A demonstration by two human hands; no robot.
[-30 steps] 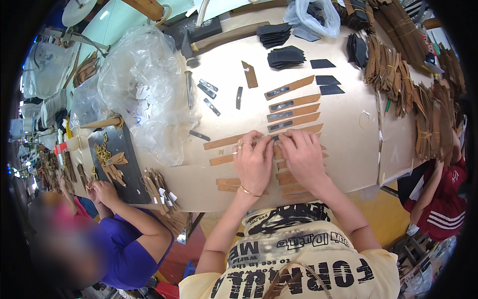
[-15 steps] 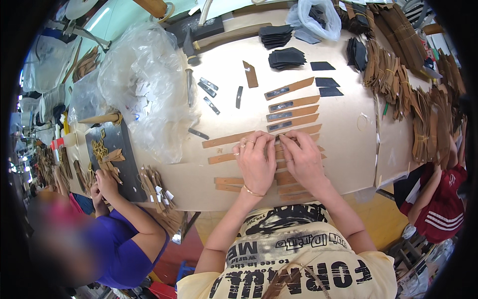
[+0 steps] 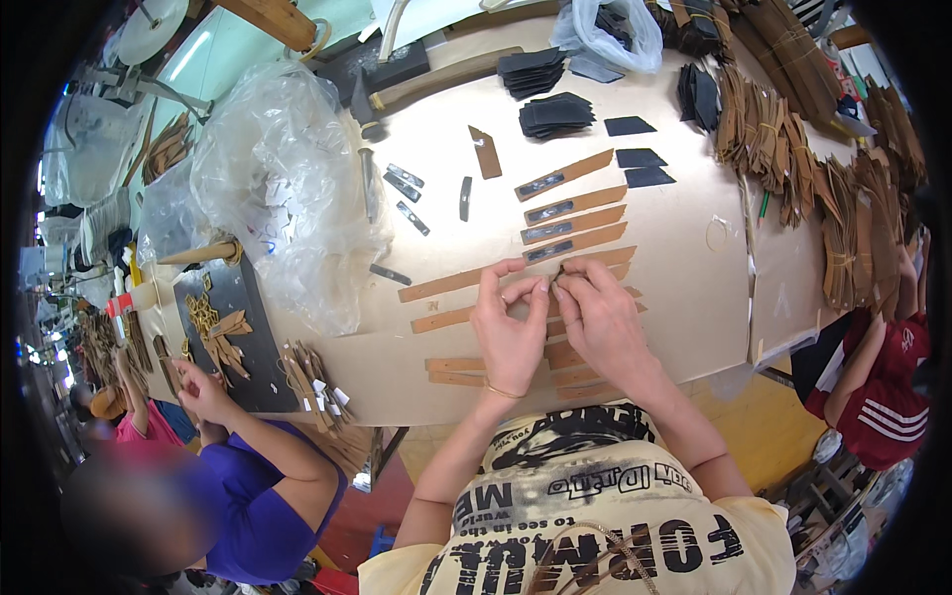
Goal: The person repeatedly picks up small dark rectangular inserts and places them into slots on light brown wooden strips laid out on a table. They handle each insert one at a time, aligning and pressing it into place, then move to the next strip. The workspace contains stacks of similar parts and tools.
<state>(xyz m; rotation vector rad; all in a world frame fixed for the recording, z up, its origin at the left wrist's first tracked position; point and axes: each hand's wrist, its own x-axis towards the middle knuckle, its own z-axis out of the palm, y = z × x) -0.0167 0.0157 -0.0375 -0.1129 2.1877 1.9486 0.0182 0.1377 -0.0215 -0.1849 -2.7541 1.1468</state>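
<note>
Dark piece (image 3: 558,273), pinched in the right hand (image 3: 607,315) over the brown strips (image 3: 599,237)! The left hand (image 3: 511,337) has just parted index finger from thumb, so the right seemingly carries the hold; left-thumb contact, I can't tell.

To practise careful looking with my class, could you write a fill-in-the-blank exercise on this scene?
The person's right hand pinches a small dark piece with its ____.
A thin gold bracelet circles the person's ____ wrist.
Narrow dark rectangular plates lie to the ____ of the crumpled clear plastic bag.

Missing words: fingertips; left; right.
</note>
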